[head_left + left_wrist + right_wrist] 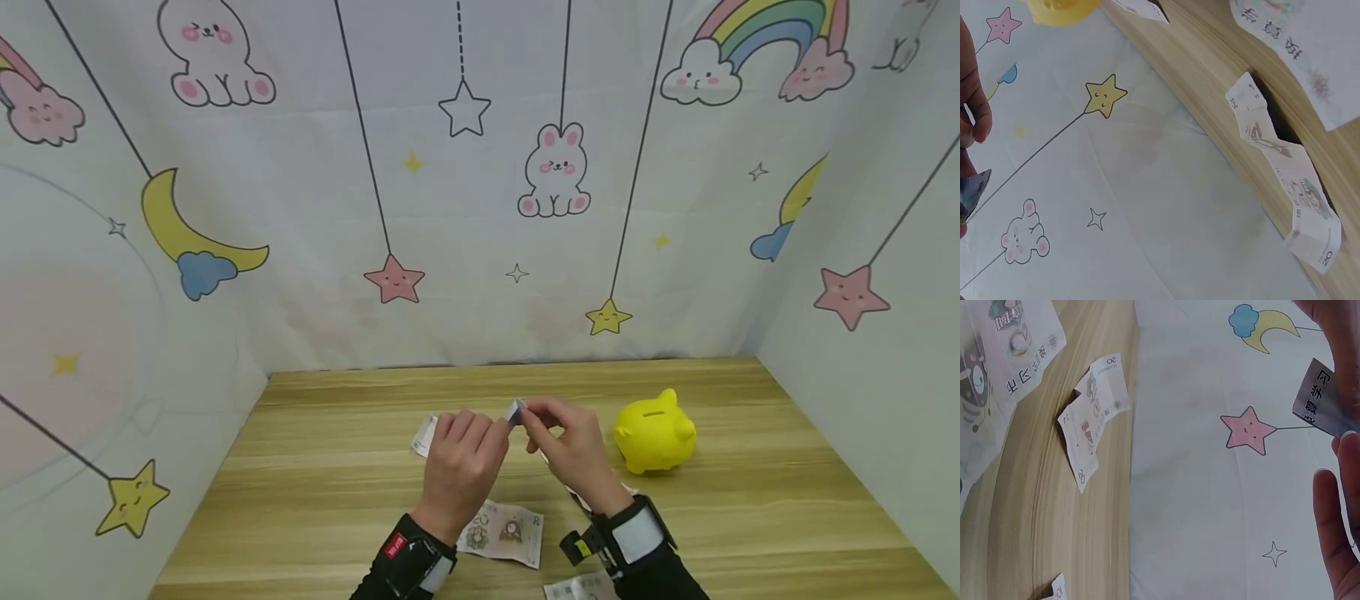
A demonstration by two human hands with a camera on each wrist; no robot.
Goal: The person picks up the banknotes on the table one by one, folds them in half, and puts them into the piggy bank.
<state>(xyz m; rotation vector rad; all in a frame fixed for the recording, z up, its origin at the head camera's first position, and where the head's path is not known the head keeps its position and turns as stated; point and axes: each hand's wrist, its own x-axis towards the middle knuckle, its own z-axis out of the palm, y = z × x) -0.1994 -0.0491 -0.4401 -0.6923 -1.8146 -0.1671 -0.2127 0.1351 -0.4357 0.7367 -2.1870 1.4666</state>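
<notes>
Both hands meet above the table around a small folded paper banknote (515, 412). My left hand (465, 462) grips its lower part, and the fingers of my right hand (573, 442) pinch its upper end. Printed characters show on the folded note (1319, 397) in the right wrist view. In the left wrist view only a dark corner of the note (975, 190) shows at the left edge. A creased banknote (510, 533) lies below the hands, and another note (423, 435) is partly hidden behind my left hand.
Right of the hands stands a yellow piggy bank (655, 433) with a slot on top. One more note (581, 588) lies at the front edge of view, and another is partly covered by the right wrist. Patterned cloth walls (480, 333) border the wooden table (750, 517).
</notes>
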